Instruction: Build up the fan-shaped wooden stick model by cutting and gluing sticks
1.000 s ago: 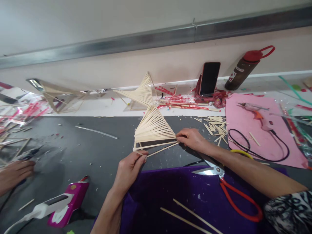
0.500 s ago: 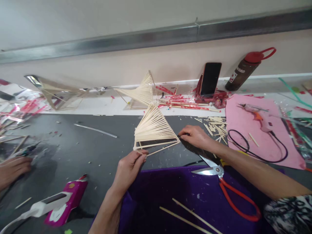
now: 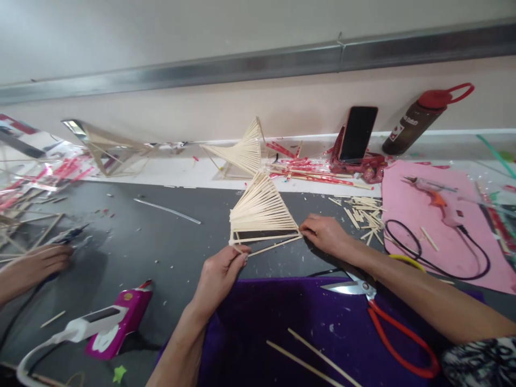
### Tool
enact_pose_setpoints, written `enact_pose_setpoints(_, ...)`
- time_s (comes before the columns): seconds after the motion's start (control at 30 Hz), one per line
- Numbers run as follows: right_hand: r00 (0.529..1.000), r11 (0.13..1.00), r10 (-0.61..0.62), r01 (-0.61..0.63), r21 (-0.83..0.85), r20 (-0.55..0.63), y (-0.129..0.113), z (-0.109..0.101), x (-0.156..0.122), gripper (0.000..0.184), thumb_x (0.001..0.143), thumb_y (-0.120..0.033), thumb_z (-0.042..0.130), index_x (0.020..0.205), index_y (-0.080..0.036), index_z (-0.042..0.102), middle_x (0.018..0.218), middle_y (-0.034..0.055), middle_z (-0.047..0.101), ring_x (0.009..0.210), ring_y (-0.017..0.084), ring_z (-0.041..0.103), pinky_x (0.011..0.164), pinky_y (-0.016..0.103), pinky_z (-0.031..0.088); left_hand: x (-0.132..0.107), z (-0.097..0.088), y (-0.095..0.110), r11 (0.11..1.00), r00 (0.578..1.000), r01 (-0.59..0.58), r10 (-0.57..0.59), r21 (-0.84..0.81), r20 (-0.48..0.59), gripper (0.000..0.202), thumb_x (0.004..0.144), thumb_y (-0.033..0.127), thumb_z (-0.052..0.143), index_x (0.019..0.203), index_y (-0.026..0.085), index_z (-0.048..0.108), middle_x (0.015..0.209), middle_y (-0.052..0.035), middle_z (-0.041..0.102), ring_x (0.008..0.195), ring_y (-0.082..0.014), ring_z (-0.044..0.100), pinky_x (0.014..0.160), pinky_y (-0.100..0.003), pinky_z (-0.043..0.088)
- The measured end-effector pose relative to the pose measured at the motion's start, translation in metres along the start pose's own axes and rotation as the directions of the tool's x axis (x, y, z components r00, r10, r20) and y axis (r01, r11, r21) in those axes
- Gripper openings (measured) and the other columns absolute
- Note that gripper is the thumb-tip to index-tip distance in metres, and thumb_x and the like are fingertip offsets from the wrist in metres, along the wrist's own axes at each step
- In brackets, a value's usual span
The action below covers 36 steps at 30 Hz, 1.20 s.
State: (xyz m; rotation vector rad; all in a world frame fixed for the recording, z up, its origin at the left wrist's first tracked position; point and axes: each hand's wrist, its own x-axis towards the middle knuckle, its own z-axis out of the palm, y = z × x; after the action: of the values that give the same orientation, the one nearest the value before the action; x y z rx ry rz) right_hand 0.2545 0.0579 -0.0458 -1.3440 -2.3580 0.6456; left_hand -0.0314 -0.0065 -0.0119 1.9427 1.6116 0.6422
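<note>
A fan-shaped model of pale wooden sticks (image 3: 264,207) stands on the dark grey table in front of me. My left hand (image 3: 221,271) pinches its near left corner, where a loose-looking stick (image 3: 274,246) runs out toward the right. At the opposite corner, the fingers of my right hand (image 3: 322,234) are closed on the end of the frame. Open scissors with red handles (image 3: 403,338) lie below my right forearm, partly on a purple cloth (image 3: 242,328). Two long sticks (image 3: 306,360) rest on that cloth.
Right: a glue gun (image 3: 439,201) on pink foam (image 3: 403,188), short stick pieces (image 3: 365,215), a bottle (image 3: 419,121) and phone (image 3: 358,133). A second stick model (image 3: 242,150) stands behind. Left: a magenta box (image 3: 121,322), a glue stick (image 3: 167,210) and another person's hand (image 3: 36,269).
The view has shifted slightly, so most things appear farther right. My right fingertips have come onto the model's right corner. My left hand keeps its pinch; the other person's hand shows more.
</note>
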Motion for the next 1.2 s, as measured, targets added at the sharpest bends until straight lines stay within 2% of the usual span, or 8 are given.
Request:
enact_pose_setpoints(0.27,1.000,1.000,-0.008,0.008,0.026,-0.018,0.004,0.006,-0.003,0.017,0.085,-0.019,0.049,0.082,-0.019,0.065,0.080,0.0043,0.061,0.075,0.018,0.057,0.066,0.026,0.038,-0.002,0.003,0.000,0.999,0.999,-0.033,0.033,0.028,0.002,0.022,0.089,0.029,0.044,0.095,0.019,0.063,0.074,0.0000,0.066,0.067,-0.0118,0.062,0.066,-0.021,0.046)
enact_pose_setpoints(0.37,1.000,0.998,-0.012,0.013,0.068,-0.026,0.005,0.006,-0.005,0.020,0.086,-0.022,0.047,0.083,-0.020,0.067,0.080,0.0045,0.062,0.076,0.019,0.058,0.068,0.028,0.040,-0.003,0.003,0.001,0.996,0.998,-0.057,0.058,0.071,-0.009,0.021,0.089,0.026,0.044,0.095,0.019,0.063,0.075,-0.0007,0.066,0.068,-0.0120,0.062,0.067,-0.021,0.046)
enact_pose_setpoints(0.53,0.998,0.988,0.035,-0.027,0.152,-0.053,-0.004,0.006,-0.005,0.024,0.084,-0.024,0.046,0.097,-0.020,0.067,0.086,0.0047,0.066,0.082,0.019,0.061,0.073,0.029,0.044,-0.005,0.003,0.003,0.990,0.992,-0.100,0.106,0.095,-0.061,0.018,0.086,0.019,0.048,0.092,0.020,0.065,0.087,-0.0019,0.069,0.079,-0.0132,0.064,0.071,-0.021,0.047)
enact_pose_setpoints(0.73,0.986,0.959,0.154,-0.135,0.250,-0.057,-0.014,0.012,-0.008,0.023,0.084,-0.029,0.045,0.084,-0.018,0.065,0.073,0.0015,0.066,0.051,0.013,0.058,0.049,0.023,0.045,-0.005,0.006,0.001,0.980,0.974,-0.161,0.177,0.121,-0.144,0.021,0.087,0.019,0.045,0.091,0.018,0.065,0.080,-0.0026,0.069,0.072,-0.0130,0.064,0.065,-0.021,0.047)
enact_pose_setpoints(0.83,0.982,0.946,0.184,-0.165,0.278,-0.044,-0.016,0.014,-0.017,0.022,0.083,-0.030,0.046,0.082,-0.017,0.063,0.067,0.0002,0.064,0.046,0.012,0.056,0.045,0.022,0.044,-0.005,0.009,0.000,0.977,0.966,-0.168,0.189,0.132,-0.175,0.022,0.089,0.021,0.043,0.093,0.018,0.065,0.084,-0.0039,0.069,0.076,-0.0140,0.065,0.068,-0.022,0.048)
enact_pose_setpoints(1.03,0.973,0.949,0.231,-0.223,0.221,-0.012,-0.018,0.005,-0.032,0.021,0.081,-0.033,0.049,0.085,-0.017,0.064,0.072,0.0021,0.064,0.052,0.014,0.055,0.053,0.026,0.043,-0.003,0.021,-0.004,0.984,0.975,-0.139,0.155,0.110,-0.158,0.025,0.090,0.026,0.044,0.097,0.017,0.066,0.092,-0.0061,0.069,0.085,-0.0169,0.064,0.076,-0.027,0.048)
enact_pose_setpoints(1.13,0.973,0.962,0.231,-0.226,0.151,-0.012,-0.021,-0.008,-0.033,0.023,0.079,-0.030,0.054,0.094,-0.018,0.066,0.081,0.0048,0.064,0.070,0.019,0.059,0.067,0.030,0.044,-0.002,0.025,-0.005,0.989,0.982,-0.127,0.136,0.075,-0.133,0.024,0.088,0.025,0.046,0.101,0.019,0.065,0.097,-0.0050,0.069,0.091,-0.0168,0.063,0.080,-0.027,0.046)
enact_pose_setpoints(1.2,0.975,0.983,0.182,-0.178,0.043,-0.125,-0.026,-0.020,-0.036,0.028,0.078,-0.030,0.055,0.101,-0.017,0.065,0.082,0.0059,0.063,0.074,0.020,0.058,0.071,0.033,0.044,-0.001,0.026,-0.004,0.992,0.984,-0.119,0.124,0.051,-0.127,0.024,0.088,0.025,0.046,0.102,0.019,0.065,0.100,-0.0048,0.069,0.092,-0.0163,0.063,0.083,-0.027,0.045)
